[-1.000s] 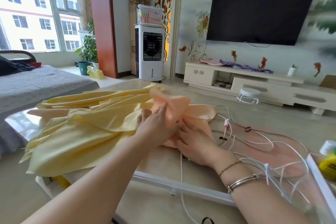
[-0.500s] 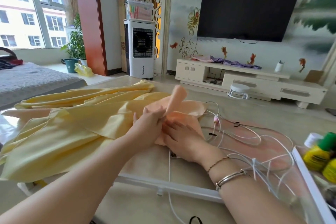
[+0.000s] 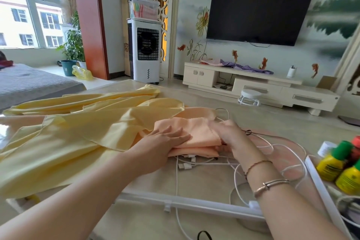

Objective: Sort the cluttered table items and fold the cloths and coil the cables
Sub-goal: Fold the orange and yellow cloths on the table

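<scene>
I am sitting at the glass table [image 3: 124, 87], which is carrying everything I name here. The yellow cloth [image 3: 64, 142] is sprawling in loose folds over the table's left half, one edge lying over the left side of the peach cloth [image 3: 192, 132]. That peach cloth is lying folded in layers near the table's middle, just right of the yellow one, with its lower layer resting on some of the white cables [image 3: 259, 154]. The cables are tangling in loops over the table's right half, their plugs poking out just below the peach cloth's near edge. My left hand [image 3: 165, 142] is pressing flat on the peach cloth's left part, fingers straight and together. My right hand [image 3: 228, 134] is gripping the peach cloth's right edge, fingers curled around the layers there, and it is slightly blurred. A white tray [image 3: 319, 187] is sitting at the table's right edge, holding yellow bottles [image 3: 331, 163] with green caps. A black hair tie [image 3: 247, 132] is lying among the cables just beyond my right hand.
</scene>
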